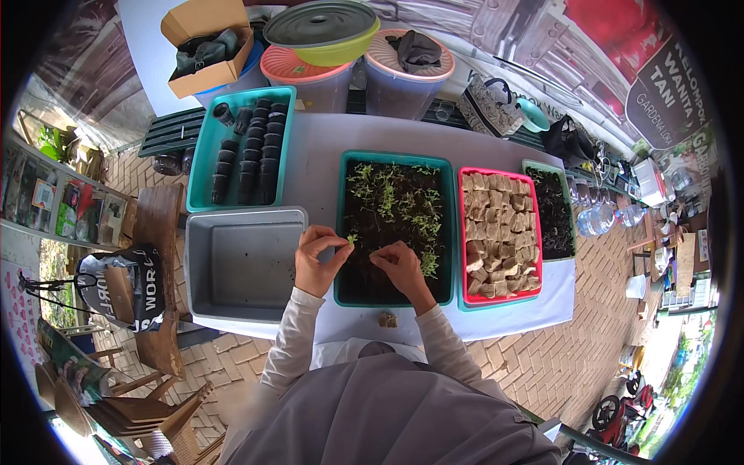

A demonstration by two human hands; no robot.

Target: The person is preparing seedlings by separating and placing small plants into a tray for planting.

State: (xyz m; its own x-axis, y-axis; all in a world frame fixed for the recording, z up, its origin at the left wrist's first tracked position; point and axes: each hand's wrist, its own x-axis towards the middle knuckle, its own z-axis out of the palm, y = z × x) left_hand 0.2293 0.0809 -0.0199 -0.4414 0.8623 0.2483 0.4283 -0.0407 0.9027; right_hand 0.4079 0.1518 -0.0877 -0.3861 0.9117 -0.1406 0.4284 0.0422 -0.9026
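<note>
My left hand (321, 256) pinches a small green seedling (352, 238) between thumb and forefinger, over the left edge of a teal tray (340, 203). Dark soil and many green seedlings (386, 195) fill that tray, densest towards its back and right side. Above the soil at the middle, my right hand (400, 264) has its thumb and forefinger together; whether something lies between them is too small to tell. A small brown block (388, 319) sits on the white cloth just in front of the tray. To the right, a red tray (538, 244) holds rows of brown wrapped blocks (500, 226).
At the left are a grey plastic tub (244, 261) and a teal tray (200, 151) with black pots (250, 145). Another planted tray (549, 215) stands at the right. Lidded tubs (404, 87) and an open cardboard box (232, 67) stand behind the table.
</note>
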